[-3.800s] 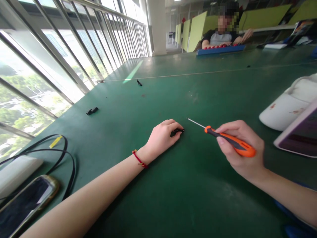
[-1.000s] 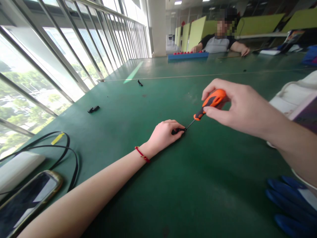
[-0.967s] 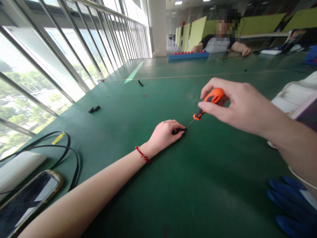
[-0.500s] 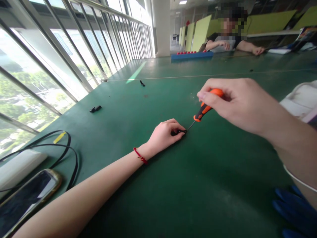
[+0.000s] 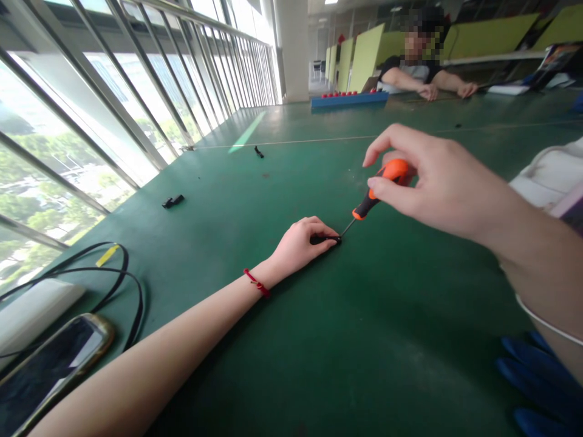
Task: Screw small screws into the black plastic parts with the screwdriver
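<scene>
My left hand [image 5: 300,246] rests on the green table and pinches a small black part [image 5: 336,239] between thumb and fingers; much of the part is hidden by them. In my right hand [image 5: 432,176] is an orange and black screwdriver [image 5: 368,202], tilted, its handle up towards the palm. The thumb lies against the handle while the index finger is lifted off it. The screwdriver's thin shaft runs down to the end of the black part and its tip appears to touch there.
Two loose black pieces, one nearer [image 5: 173,201] and one farther [image 5: 259,152], lie on the table [image 5: 291,352]. A phone [image 5: 54,364], white box [image 5: 45,303] and black cable [image 5: 136,291] are at left, blue gloves [image 5: 542,382] at lower right. Beyond a blue rack [image 5: 350,101] sits another person.
My right index finger has lifted and straightened away from the screwdriver handle. The screwdriver tip stays at the black part in my left hand. The other person's hand has lowered.
</scene>
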Tool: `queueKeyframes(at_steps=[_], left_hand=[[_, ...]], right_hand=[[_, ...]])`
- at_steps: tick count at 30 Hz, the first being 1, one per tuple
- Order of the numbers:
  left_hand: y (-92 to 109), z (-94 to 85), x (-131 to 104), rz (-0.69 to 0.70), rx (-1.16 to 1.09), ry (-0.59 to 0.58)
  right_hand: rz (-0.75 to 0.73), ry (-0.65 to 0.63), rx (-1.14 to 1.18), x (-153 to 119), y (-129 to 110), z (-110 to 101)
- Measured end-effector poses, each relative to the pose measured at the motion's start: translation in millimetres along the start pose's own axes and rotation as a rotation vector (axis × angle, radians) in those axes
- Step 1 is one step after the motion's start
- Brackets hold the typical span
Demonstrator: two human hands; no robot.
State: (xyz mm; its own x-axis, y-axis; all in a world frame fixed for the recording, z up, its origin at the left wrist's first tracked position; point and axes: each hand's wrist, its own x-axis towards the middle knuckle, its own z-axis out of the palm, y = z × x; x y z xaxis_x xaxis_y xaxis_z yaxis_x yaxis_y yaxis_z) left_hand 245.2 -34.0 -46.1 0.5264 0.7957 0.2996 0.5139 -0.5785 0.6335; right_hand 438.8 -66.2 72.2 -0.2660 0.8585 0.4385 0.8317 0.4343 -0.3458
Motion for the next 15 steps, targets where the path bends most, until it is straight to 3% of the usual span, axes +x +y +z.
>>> queueKeyframes(at_steps=[7, 15], left_hand=[[0.1, -1.4, -0.3, 0.027, -0.033, -0.024], [0.3, -1.2, -0.5, 0.043, -0.019, -0.029]], right_hand=[[0.030, -0.036, -0.090, 3.0, 3.1, -2.1], [0.091, -0.062, -0.092, 5.4, -17.9, -1.5]])
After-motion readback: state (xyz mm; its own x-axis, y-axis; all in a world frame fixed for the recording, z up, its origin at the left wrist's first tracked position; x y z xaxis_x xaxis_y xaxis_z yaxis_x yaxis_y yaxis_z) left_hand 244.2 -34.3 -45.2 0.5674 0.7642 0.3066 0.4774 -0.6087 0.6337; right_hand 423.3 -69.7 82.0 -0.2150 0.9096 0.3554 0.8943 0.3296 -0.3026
